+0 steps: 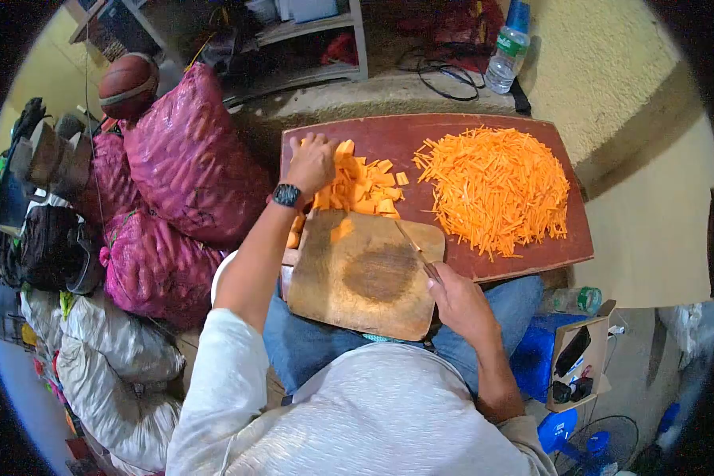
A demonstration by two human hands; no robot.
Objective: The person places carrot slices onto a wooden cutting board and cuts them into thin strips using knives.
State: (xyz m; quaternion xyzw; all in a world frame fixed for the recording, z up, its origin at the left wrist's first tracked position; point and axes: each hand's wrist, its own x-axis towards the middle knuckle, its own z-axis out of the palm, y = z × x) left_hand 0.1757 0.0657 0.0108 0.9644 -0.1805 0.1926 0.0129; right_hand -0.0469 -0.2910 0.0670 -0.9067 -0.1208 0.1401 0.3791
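Note:
My left hand, with a dark watch on the wrist, reaches over the far left of a pile of cut orange vegetable chunks. Its fingers curl down at the pile's edge; what they hold, if anything, is hidden. A knife is gripped by its handle in my right hand, its thin blade slanting up and left over the board. The worn wooden cutting board rests over my lap against the table, with a small orange piece near its upper left. A large heap of thin orange strips lies at the right.
The red-brown table spans the middle. Full pink mesh sacks stand at the left, a basketball above them. White sacks lie lower left. A water bottle stands on the ledge behind; a fan is lower right.

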